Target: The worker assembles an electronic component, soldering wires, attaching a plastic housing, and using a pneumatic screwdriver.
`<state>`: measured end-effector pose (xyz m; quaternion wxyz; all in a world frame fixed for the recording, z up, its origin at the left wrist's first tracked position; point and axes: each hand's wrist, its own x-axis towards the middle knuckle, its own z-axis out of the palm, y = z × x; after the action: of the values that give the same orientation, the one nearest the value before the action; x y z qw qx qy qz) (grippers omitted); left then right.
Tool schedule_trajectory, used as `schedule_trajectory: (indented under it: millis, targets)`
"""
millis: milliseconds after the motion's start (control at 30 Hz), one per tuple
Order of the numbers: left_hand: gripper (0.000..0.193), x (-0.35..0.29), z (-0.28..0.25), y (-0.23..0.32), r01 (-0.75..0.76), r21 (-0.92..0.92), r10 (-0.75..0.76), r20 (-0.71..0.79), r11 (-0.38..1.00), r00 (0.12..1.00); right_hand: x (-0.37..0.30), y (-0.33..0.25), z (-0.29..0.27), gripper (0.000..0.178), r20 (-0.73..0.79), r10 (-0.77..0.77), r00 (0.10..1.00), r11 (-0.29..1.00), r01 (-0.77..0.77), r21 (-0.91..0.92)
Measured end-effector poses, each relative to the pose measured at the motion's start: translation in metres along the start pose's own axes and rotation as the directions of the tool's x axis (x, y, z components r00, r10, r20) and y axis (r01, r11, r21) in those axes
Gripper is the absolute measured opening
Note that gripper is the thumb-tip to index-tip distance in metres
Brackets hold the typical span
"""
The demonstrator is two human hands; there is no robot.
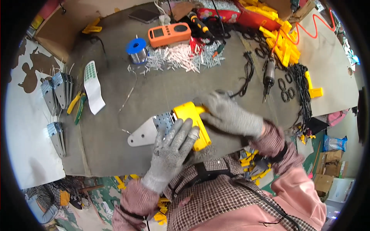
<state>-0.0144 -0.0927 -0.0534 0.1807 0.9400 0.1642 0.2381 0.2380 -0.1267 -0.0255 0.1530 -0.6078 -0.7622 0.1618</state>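
Observation:
A yellow plastic housing lies on the grey work mat, joined to a flat, tapered metal plate that points left. My left hand, in a grey glove, rests over the joint with its fingers stretched out across the housing and the perforated bracket. Also gloved, my right hand is closed at the yellow handle part on the housing's right side. Its fingertips are partly hidden, so anything small between them cannot be made out.
Screws lie heaped behind, near a solder spool and an orange multimeter. An electric screwdriver is at right, below yellow handle pieces. Pliers, a sticker sheet and metal plate assemblies stand left.

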Motion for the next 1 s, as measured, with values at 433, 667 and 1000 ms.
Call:
schedule_trajectory:
  millis: [433,667,1000]
  targets:
    - [0.076,0.088,0.008,-0.004,0.088,0.174,-0.094,0.022,0.981,0.995,0.014,0.035,0.006,0.033,-0.098,0.208,0.973,0.971,-0.217,-0.102]
    - [0.036,0.142,-0.011,-0.131,0.547,0.253,-0.534,-0.125,0.798,0.836,0.125,0.042,0.007,0.021,-0.161,-0.008,0.987,0.987,-0.018,-0.159]
    - [0.023,0.136,-0.013,-0.160,0.505,-0.090,-0.510,-0.042,0.859,0.859,0.163,0.035,0.003,0.020,-0.092,0.047,0.995,0.993,-0.057,-0.104]
